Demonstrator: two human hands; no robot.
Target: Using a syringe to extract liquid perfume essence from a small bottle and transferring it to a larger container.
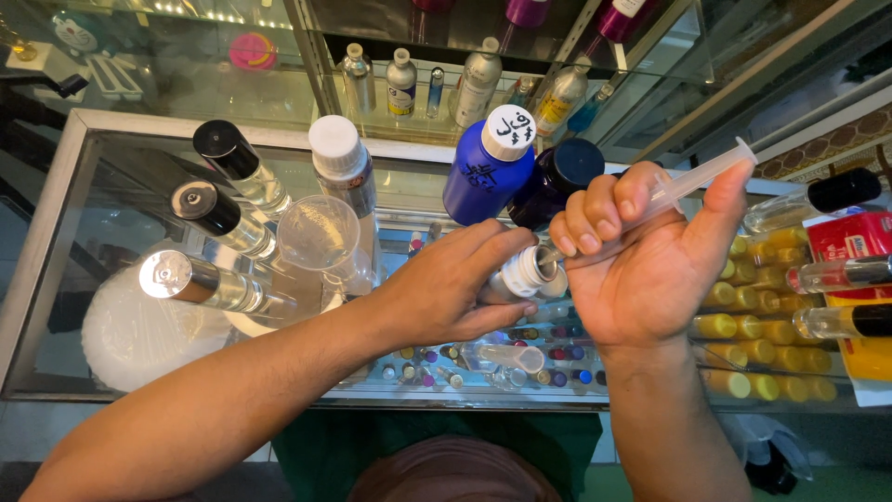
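On the glass worktop [56,223], everything is placed against the small white bottle [526,273] held near its middle. Far to the left of that bottle three clear spray bottles lie or lean: one with a silver cap [190,281], one with a black and silver cap [221,218], one with a black cap [240,163]. Nearer, still left of it, stands a clear plastic funnel [319,232], with a white-capped bottle [342,163] behind it. The left hand [446,288] comes in from the left, its fingers closed around the small white bottle, whose open mouth tilts to the right. Just behind that bottle stand a blue bottle with a white cap [488,165] and a dark blue bottle [556,178]. Right of it, the right hand [641,270] has its fingers curled tight around a clear syringe [692,178], thumb up along the barrel, tip pointing into the bottle's mouth. Further right lie small yellow bottles [743,325] beneath the glass
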